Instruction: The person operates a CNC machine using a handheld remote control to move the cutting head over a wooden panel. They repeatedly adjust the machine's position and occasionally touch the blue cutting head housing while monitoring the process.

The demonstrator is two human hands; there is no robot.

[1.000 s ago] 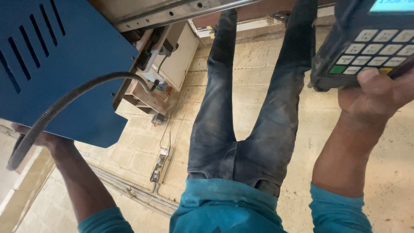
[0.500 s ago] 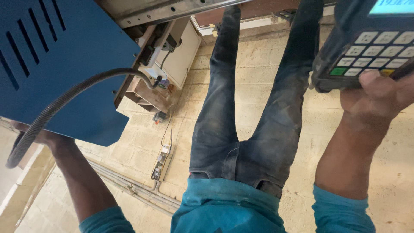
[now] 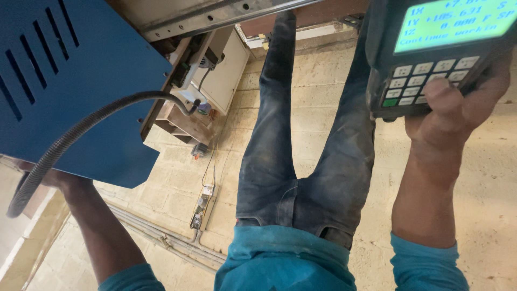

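The right hand [image 3: 458,116] clamps the keypad controller [image 3: 431,54], thumb on its keys, its screen lit; the left hand's [image 3: 46,175] grip, behind the blue housing [image 3: 70,91] left of the controller, cannot be determined.

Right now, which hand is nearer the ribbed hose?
Left. The left hand sits under the blue housing, right beside the hose. The right hand is far across, gripping the keypad controller.

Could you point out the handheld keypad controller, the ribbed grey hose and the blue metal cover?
Keypad controller [image 3: 425,81], head view, on its button pad.
Grey hose [image 3: 81,132], head view, mid-length on its ribbing.
Blue cover [image 3: 70,70], head view, on its flat panel.
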